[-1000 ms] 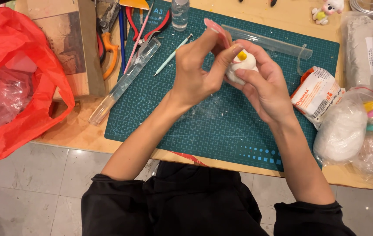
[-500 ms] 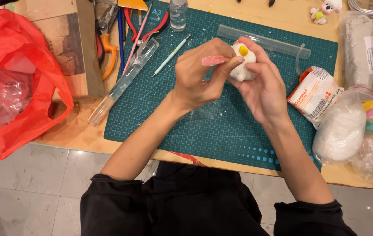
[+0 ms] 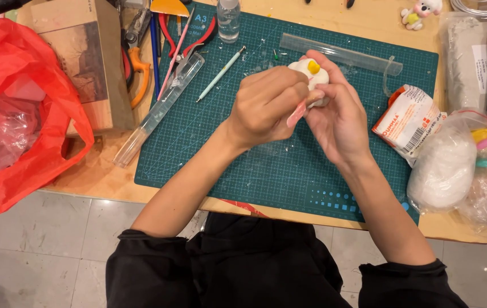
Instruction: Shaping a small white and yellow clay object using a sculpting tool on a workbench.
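White clay figure with a yellow dot [image 3: 311, 73] sits cupped in the right hand [image 3: 337, 117]; the left hand [image 3: 266, 105] pinches a pink modelling tool [image 3: 297, 113] against it, above the green cutting mat [image 3: 209, 154].

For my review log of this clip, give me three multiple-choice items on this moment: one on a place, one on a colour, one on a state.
1. Where does the red plastic bag lie?
A. at the left edge of the table
B. on the cutting mat
C. beside the white clay lump

2. What colour is the small spot on top of the white clay figure?
A. blue
B. yellow
C. black

3. How is the pink modelling tool held?
A. lying loose on the mat
B. gripped in the left hand against the figure
C. standing in the bottle

Answers:
1 A, the bag fills the left side, away from the green cutting mat.
2 B, a yellow dot sits on the figure's top.
3 B, the left hand's fingers close round the tool while the right hand cradles the figure.
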